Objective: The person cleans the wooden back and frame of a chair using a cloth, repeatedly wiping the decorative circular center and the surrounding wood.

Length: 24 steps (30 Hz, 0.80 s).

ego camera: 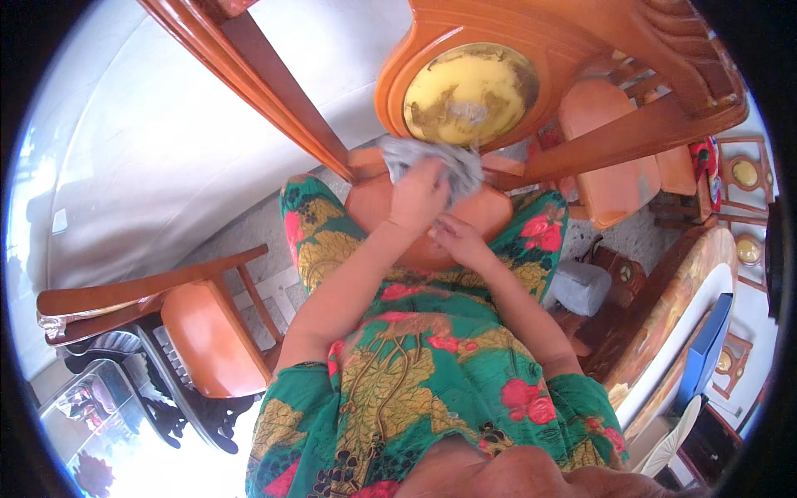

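Observation:
A crumpled grey cloth (pixel 464 165) is bunched in my left hand (pixel 420 190), blurred against the lower part of a wooden chair back (pixel 395 81). Just above the cloth, that back carries a yellow oval panel (pixel 461 81) with brown patches and a pale, shiny smear near its lower middle. My right hand (pixel 461 243) hovers over or rests on the orange-brown chair seat (pixel 373 202), fingers loosely bent, nothing visible in it. The seat lies between my knees, and two long wooden posts flank the chair back.
Another wooden chair (pixel 212 336) stands at left, beside dark carved furniture (pixel 180 373). More wooden seats (pixel 604 149) are at right. A grey padded stool (pixel 579 286) stands near a stone-edged table (pixel 672 311) bearing a blue box (pixel 703 348). A pale, smooth covering (pixel 137 155) spans the left.

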Each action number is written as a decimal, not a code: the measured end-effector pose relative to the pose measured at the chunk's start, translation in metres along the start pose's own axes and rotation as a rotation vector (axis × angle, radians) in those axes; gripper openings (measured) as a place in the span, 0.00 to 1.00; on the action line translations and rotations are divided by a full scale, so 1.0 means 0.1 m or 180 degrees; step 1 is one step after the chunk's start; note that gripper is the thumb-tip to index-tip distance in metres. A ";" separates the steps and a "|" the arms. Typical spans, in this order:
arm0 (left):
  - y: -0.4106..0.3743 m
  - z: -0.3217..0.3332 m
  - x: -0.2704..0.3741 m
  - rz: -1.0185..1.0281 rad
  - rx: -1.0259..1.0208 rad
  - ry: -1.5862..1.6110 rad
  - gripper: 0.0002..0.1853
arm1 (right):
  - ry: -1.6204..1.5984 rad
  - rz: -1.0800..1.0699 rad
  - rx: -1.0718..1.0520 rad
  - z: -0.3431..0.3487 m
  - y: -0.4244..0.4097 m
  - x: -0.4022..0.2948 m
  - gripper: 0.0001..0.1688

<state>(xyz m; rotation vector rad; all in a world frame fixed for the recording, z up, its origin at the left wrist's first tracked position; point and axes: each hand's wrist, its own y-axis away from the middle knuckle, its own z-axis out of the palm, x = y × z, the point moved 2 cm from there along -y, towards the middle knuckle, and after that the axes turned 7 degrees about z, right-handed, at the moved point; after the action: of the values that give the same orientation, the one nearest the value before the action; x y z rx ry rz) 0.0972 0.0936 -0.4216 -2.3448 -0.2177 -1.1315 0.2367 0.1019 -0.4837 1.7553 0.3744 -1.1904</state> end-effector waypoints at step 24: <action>0.76 -0.12 -0.31 -0.2135 -0.0203 0.1960 0.11 | -0.2455 -0.0177 0.0715 -0.64 -0.08 -1.29 0.11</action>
<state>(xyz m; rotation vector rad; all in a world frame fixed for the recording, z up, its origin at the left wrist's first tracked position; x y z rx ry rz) 0.0964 0.0249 -0.4686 -1.8819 -0.7762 -2.1325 0.2049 0.1898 -0.3741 1.3274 -0.1791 -1.8872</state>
